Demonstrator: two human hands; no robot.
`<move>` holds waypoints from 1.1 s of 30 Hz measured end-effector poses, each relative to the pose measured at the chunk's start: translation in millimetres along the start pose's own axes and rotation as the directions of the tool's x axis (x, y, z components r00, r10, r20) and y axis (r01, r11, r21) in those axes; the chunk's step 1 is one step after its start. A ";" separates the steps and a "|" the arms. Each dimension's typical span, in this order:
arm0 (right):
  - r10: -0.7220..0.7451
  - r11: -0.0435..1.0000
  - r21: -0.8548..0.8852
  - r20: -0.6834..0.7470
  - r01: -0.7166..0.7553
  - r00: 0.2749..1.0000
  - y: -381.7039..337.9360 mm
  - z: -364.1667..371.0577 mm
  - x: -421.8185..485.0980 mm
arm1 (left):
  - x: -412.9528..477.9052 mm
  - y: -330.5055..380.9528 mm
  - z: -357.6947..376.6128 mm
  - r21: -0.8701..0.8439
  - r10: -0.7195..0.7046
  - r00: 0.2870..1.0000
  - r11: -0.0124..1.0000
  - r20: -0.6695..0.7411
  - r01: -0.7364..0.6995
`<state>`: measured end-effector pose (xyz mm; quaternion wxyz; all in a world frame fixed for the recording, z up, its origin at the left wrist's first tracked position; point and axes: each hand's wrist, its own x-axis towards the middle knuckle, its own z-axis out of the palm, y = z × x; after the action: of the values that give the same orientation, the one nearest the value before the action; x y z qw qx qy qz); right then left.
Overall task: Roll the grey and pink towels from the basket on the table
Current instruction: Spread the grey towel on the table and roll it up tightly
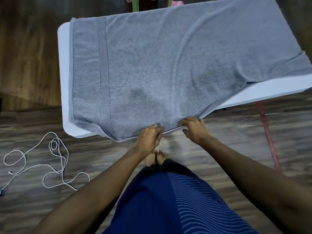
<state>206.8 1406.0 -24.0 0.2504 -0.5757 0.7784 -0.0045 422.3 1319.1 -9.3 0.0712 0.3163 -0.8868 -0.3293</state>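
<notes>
Shows grey towel (152, 65) spread flat across white surface (65, 68), covering nearly all of it. Leaves a bare strip of surface along the left end and a wedge at near right. Shows towel's near corner hanging over the front edge, right end bunched and folded by the frame's right side. Shows a stitched band with two dashed seam lines near towel's left end.

Pinches near hem with left hand (149, 137), fingers curled round the edge. Grips same hem with right hand (194, 129) just beside it, fingers curled over the cloth. Holds a short stretch of hem taut between the two hands, at the surface's front edge.

Catches scraps of pink towel (177, 3) at top of frame beyond the far edge, near green post (135, 4); too cropped to tell how it lies.

Includes wood-pattern floor (25, 56), loose white cord (55, 157) tangled on it at left, red strap (268, 137) running down at right. Puts bare feet (156, 157) below the hands, blue garment (160, 200) at bottom.
</notes>
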 end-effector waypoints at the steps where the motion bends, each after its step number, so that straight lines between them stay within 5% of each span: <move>1: 0.047 0.999 -0.025 -0.006 -0.047 0.999 10.9 -2.2 0.5 | -2.2 -0.2 0.4 0.000 -0.005 1.000 1.000 0.011 0.005; 7: 0.208 0.975 -0.047 -0.144 -0.217 0.967 70.8 -18.0 -6.7 | -2.2 -2.5 14.6 0.107 -0.123 0.990 0.988 0.073 0.115; 11: 0.150 0.986 0.082 -0.104 -0.142 0.983 81.8 -12.5 -24.0 | 4.2 9.4 36.3 0.293 -0.195 0.979 0.941 0.061 0.169; 16: -0.054 0.986 0.150 -0.115 0.071 0.992 107.8 -12.5 -24.0 | 61.5 80.5 85.7 0.185 -0.066 0.993 0.982 0.096 0.047; 21: -0.176 0.973 0.161 0.054 0.166 0.983 154.4 -37.4 -12.1 | 103.3 124.4 121.4 0.210 -0.149 0.988 0.965 -0.050 0.156; 24: -0.227 0.973 0.066 0.164 0.219 0.960 184.3 -55.9 -4.5 | 91.6 128.7 133.3 0.209 -0.174 0.982 0.960 -0.074 0.186; 33: -0.363 0.896 -0.288 -0.044 0.336 0.931 261.1 -87.9 -4.3 | 64.5 146.2 129.0 0.212 -0.315 0.920 0.907 -0.233 0.364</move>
<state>-60.4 1473.1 -22.6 0.1248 -0.7346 0.6662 0.0311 253.0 1434.7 -22.3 0.0580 0.5033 -0.8411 -0.1894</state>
